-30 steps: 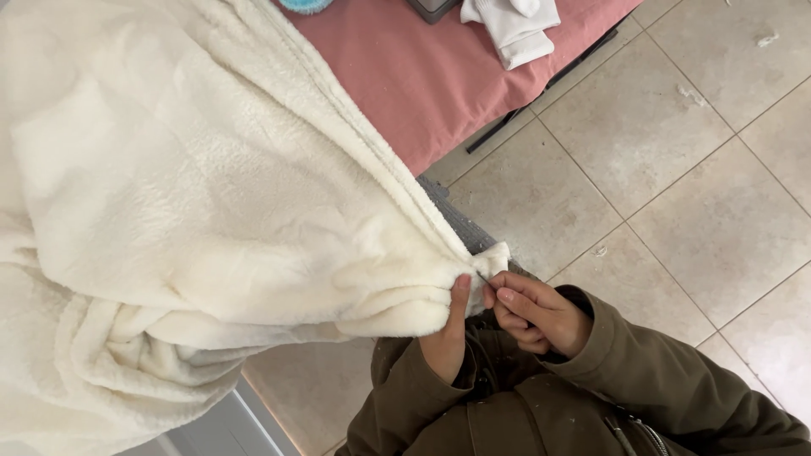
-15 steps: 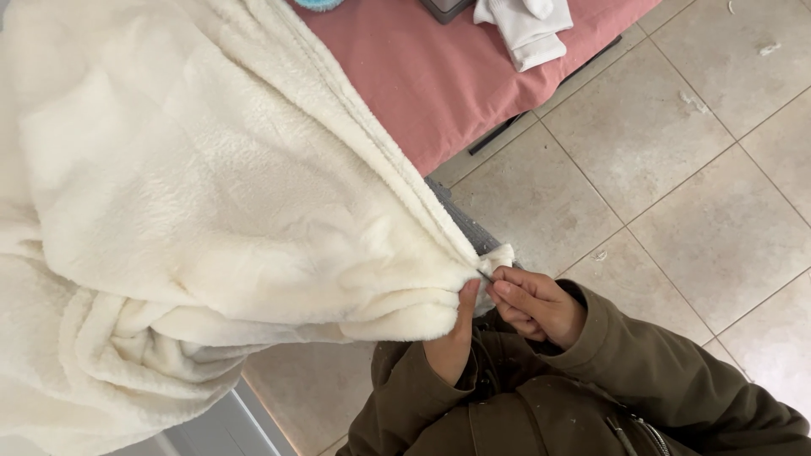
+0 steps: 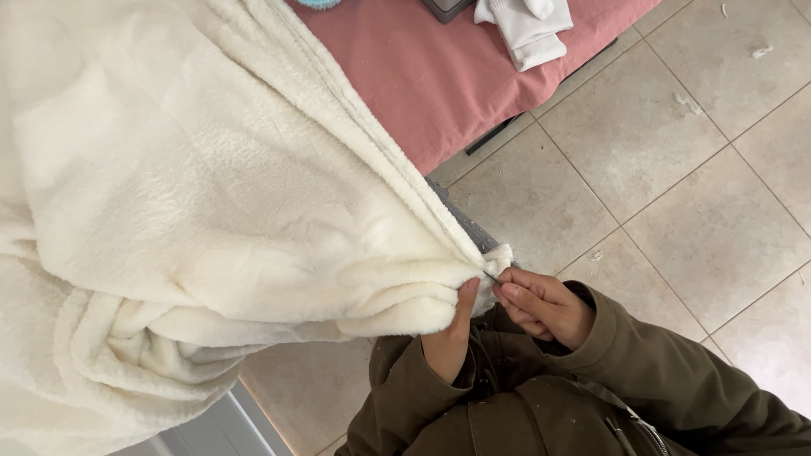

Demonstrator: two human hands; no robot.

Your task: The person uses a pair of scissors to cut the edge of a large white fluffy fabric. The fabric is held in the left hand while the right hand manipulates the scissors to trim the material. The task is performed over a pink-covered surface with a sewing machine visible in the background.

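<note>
A big cream fleece blanket fills the left half of the view, bunched and stretched toward me. My left hand pinches a gathered corner of the blanket from below, thumb up against the fabric. My right hand is closed right beside it, fingertips at the same corner tip, where a thin dark thing like a needle or pin shows between fingers and fabric. Both arms wear olive-brown jacket sleeves.
A pink-covered bed or mattress lies at the top, with folded white cloth and a dark object's edge on it. Beige floor tiles with small white scraps spread to the right. A grey surface shows at the bottom left.
The view has shifted a little; my hands stay at the blanket corner, with only small finger movements of the right hand.
</note>
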